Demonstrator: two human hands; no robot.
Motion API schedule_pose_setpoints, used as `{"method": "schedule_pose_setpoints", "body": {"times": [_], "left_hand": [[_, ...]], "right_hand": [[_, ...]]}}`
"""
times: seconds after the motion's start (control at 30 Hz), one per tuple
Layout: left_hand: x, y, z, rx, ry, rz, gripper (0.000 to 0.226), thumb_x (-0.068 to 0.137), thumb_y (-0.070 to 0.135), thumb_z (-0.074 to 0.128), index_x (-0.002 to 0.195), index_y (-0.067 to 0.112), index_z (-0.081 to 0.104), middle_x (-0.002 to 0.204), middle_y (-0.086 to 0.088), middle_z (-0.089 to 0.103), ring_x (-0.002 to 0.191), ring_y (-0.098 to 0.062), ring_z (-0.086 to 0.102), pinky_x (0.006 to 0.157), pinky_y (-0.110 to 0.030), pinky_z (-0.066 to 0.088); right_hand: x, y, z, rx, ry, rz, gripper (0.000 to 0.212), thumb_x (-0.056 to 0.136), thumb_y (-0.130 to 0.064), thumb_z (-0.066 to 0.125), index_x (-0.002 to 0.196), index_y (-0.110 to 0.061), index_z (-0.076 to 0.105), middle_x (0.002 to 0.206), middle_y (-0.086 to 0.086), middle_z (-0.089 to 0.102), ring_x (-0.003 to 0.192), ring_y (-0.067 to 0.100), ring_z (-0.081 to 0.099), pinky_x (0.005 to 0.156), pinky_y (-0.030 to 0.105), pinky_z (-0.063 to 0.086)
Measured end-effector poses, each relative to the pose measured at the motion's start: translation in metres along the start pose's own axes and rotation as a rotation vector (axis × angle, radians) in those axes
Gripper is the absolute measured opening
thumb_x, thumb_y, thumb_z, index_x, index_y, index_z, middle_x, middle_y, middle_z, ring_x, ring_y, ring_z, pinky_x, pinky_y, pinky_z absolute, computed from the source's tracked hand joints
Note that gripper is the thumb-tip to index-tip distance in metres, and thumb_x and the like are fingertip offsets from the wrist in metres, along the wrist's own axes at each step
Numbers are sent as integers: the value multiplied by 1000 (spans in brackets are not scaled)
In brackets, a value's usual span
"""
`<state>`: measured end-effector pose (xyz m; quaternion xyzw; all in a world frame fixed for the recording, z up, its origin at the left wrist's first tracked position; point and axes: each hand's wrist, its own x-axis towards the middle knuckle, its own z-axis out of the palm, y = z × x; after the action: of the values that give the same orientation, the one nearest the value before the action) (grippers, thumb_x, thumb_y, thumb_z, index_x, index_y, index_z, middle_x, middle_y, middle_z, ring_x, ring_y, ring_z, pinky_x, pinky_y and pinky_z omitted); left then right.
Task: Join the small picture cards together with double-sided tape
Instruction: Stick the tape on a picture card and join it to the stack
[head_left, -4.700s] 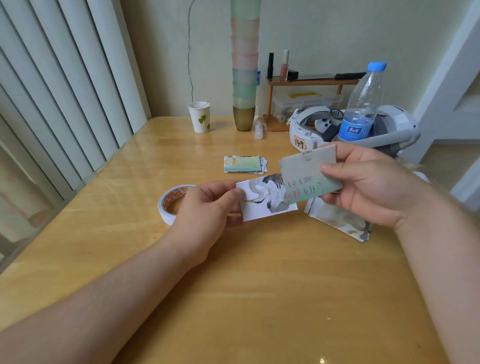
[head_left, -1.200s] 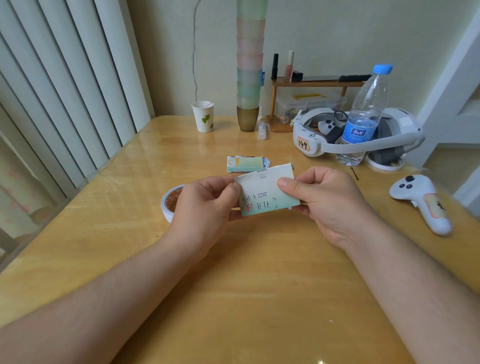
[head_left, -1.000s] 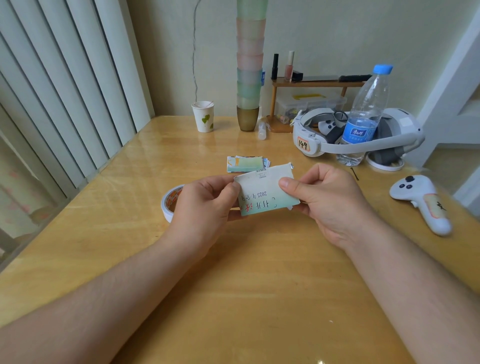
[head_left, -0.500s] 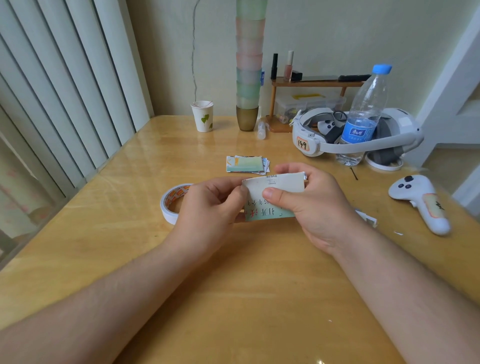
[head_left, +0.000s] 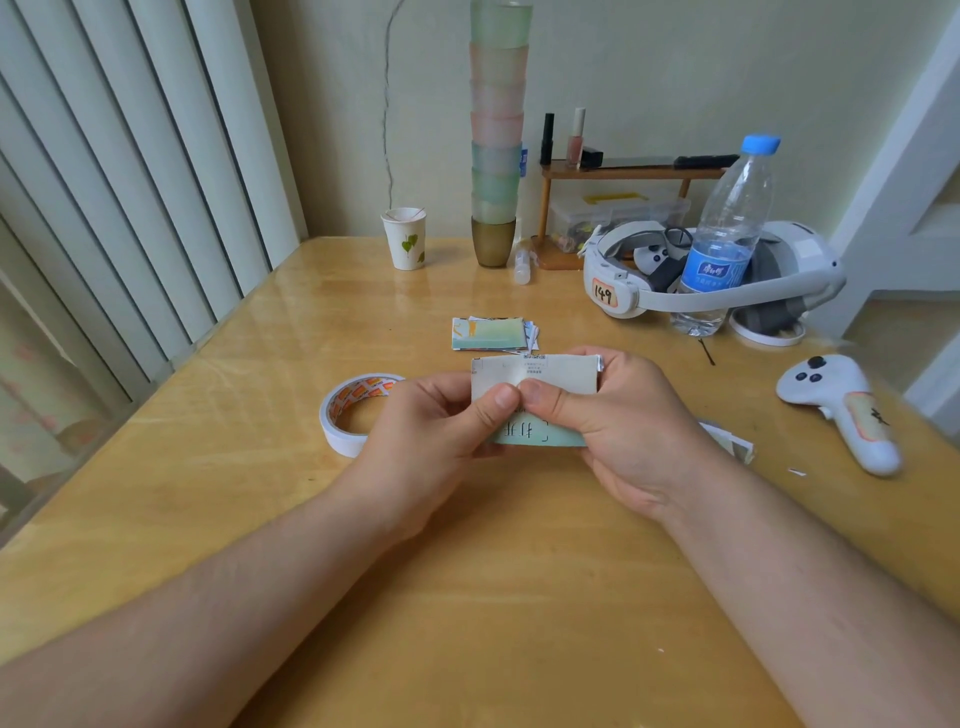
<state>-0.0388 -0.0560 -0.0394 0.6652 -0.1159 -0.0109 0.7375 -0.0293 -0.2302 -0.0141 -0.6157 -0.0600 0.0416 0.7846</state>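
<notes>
Card in hand (head_left: 535, 375): held up over the middle of the table (head_left: 467, 597), printed side toward the person, pale top edge and green lower edge showing.
Left hand (head_left: 441, 431): pinches the card's left part, thumb pressed on its face.
Right hand (head_left: 623, 421): grips the card's right side, thumb on the front touching the left thumb, fingers curled behind.
Card pile (head_left: 491, 334): lies flat just beyond the held card.
Tape roll (head_left: 353, 413): flat on the table, just left of the left hand.
Scraps (head_left: 730, 441): paper bits beside the right wrist.
Right side: a white controller (head_left: 841, 410); farther back a water bottle (head_left: 727, 234) inside a white headset (head_left: 711, 275).
Back edge: paper cup (head_left: 405, 238), tall stack of cups (head_left: 496, 130).
</notes>
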Motion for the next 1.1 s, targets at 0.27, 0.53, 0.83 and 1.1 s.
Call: {"method": "schedule_pose_setpoints", "body": {"times": [0.27,0.53,0.83,1.1], "left_hand": [[-1,3,2,-36,52,19,29,94,28,67,112,7,78,110,-14,80,108,-33,76,95,-47,61],[-1,3,5,-41,-99,-87,34,95,38,62,116,15,76,113,-10,79,98,-18,73,75,-31,61],[1,1,0,13,-37,12,26,91,31,70,101,9,77,95,-17,78,84,-23,74,71,-35,62],[-2,2,-4,90,-101,-35,42,97,47,63,86,7,63,87,-13,59,84,-26,52,77,-46,38]], "right_hand": [[-3,1,5,10,-9,54,16,93,-8,71,108,-7,75,105,14,79,97,26,77,85,38,62],[-1,1,1,-197,12,-89,7,89,-2,75,87,-8,77,91,13,80,85,26,77,79,39,63],[-1,4,-2,-177,20,-48,19,97,-22,70,90,-7,79,95,19,78,95,40,75,90,55,60],[-3,8,1,-421,9,-183,21,99,-27,68,83,-20,78,78,9,76,72,14,66,72,38,53]]}}
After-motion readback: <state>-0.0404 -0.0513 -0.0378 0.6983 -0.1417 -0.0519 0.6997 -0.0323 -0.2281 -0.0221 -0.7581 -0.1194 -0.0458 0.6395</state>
